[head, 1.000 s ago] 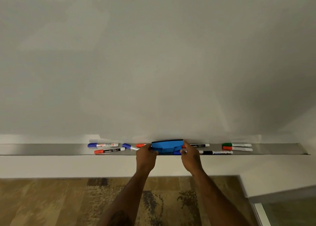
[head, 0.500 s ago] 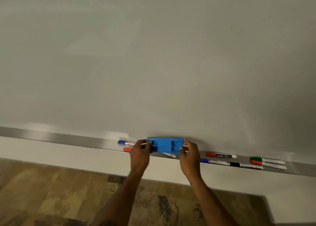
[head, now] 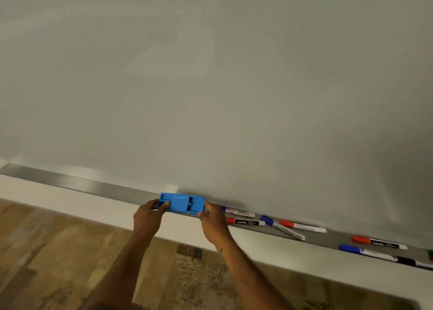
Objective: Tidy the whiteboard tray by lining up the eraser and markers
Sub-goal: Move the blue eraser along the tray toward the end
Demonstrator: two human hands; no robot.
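A blue eraser point(head: 181, 203) sits over the metal tray point(head: 77, 184), held at both ends. My left hand point(head: 148, 216) grips its left end and my right hand point(head: 212, 218) grips its right end. Right of the eraser lie several markers in the tray: a blue-capped one point(head: 239, 212), a red-capped one with a black label point(head: 246, 222), a tilted blue-capped one point(head: 282, 227), a red-capped white one point(head: 303, 226), another red-capped one point(head: 379, 242) and a blue-capped one point(head: 365, 252). A green cap shows at the right edge.
The whiteboard point(head: 210, 87) fills the upper view. Left of the eraser the tray runs bare to its end. A white wall strip point(head: 70, 203) lies under the tray, and patterned floor point(head: 58, 258) lies below.
Both hands have carried the eraser leftward along the tray, past the leftmost markers, which now all lie to its right. The view has swung left with it.
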